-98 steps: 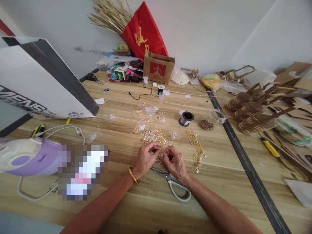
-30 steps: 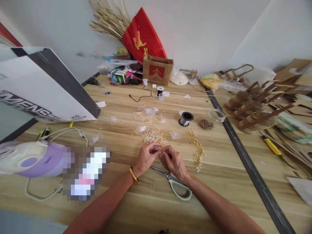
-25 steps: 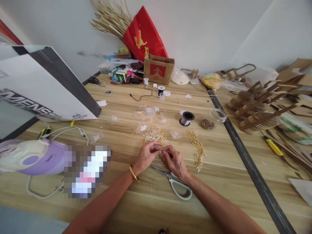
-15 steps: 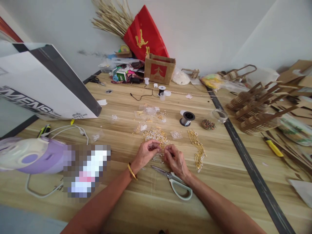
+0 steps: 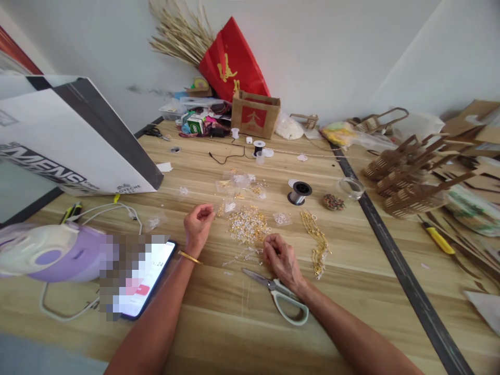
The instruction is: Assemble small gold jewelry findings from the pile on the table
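Note:
My left hand (image 5: 197, 224), with a gold bangle at the wrist, hovers left of a pile of small gold and silver findings (image 5: 247, 225); its fingers curl in a loose pinch and what they hold is too small to name. My right hand (image 5: 280, 259) rests on the wooden table (image 5: 219, 333) just below the pile, fingers curled together on something tiny. White-handled scissors (image 5: 279, 294) lie by the right wrist. A heap of gold chain (image 5: 317, 240) lies to the right of that hand.
A phone (image 5: 145, 278) lies under my left forearm beside a purple device (image 5: 47, 252) with a white cable. A white bag (image 5: 66, 140) stands at left. A wire spool (image 5: 299, 191), a bead dish (image 5: 333, 201), a glass jar (image 5: 350, 186), wooden baskets (image 5: 410, 177) and a red bag (image 5: 234, 60) sit farther back.
My hands were pinched together below the pile. Now the left hand has pulled away up and to the left, uncovering the phone screen; the right hand stays put.

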A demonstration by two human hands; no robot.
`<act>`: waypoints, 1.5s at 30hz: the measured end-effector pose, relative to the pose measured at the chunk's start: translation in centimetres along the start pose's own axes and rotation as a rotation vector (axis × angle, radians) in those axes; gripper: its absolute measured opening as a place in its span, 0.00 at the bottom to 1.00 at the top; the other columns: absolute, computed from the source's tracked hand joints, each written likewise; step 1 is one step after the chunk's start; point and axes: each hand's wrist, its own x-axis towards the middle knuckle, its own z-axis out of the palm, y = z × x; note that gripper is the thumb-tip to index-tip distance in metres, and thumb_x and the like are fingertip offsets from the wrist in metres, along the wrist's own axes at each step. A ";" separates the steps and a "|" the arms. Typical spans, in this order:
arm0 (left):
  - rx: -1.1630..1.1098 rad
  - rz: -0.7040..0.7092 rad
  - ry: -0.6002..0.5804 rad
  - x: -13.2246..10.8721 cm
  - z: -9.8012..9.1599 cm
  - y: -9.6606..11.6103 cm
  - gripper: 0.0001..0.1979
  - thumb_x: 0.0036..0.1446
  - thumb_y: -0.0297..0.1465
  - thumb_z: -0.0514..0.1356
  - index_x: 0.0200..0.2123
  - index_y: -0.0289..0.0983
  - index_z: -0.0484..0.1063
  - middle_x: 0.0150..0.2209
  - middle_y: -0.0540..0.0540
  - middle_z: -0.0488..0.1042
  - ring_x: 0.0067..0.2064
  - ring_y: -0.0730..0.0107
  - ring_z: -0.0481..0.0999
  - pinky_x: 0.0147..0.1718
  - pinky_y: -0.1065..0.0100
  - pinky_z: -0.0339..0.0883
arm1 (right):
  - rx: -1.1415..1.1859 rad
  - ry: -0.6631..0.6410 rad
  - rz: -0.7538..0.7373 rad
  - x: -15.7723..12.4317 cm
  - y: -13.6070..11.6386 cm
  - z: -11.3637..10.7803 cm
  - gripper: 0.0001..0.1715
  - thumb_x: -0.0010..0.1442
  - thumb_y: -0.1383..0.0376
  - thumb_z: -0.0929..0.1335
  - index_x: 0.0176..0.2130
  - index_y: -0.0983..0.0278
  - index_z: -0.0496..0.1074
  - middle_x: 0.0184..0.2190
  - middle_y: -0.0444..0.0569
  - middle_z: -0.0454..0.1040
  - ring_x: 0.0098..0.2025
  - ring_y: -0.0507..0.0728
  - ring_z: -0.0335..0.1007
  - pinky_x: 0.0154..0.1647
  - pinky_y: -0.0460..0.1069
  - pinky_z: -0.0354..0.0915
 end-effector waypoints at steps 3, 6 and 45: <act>0.115 0.070 0.003 0.2 -0.4 -0.8 0.11 0.45 0.28 0.60 0.35 0.32 0.74 0.32 0.44 0.77 0.32 0.68 0.76 0.34 0.67 0.71 | -0.001 -0.001 0.004 0.0 -0.1 0.0 0.08 0.63 0.62 0.60 0.34 0.64 0.63 0.19 0.39 0.62 0.20 0.48 0.56 0.20 0.43 0.53; 0.261 0.176 -0.007 0.2 -0.7 -0.5 0.12 0.47 0.24 0.54 0.34 0.34 0.75 0.35 0.43 0.78 0.36 0.65 0.76 0.39 0.64 0.70 | -0.004 -0.004 0.007 0.0 -0.1 0.0 0.09 0.63 0.62 0.60 0.34 0.64 0.63 0.18 0.39 0.62 0.19 0.49 0.56 0.20 0.43 0.53; -0.171 -0.214 -0.839 -6.9 3.9 4.4 0.09 0.51 0.34 0.61 0.26 0.33 0.74 0.24 0.48 0.74 0.28 0.73 0.69 0.30 0.71 0.62 | 0.147 -0.113 0.043 0.0 -0.3 -0.2 0.12 0.63 0.58 0.62 0.40 0.64 0.64 0.20 0.39 0.64 0.20 0.48 0.59 0.21 0.43 0.57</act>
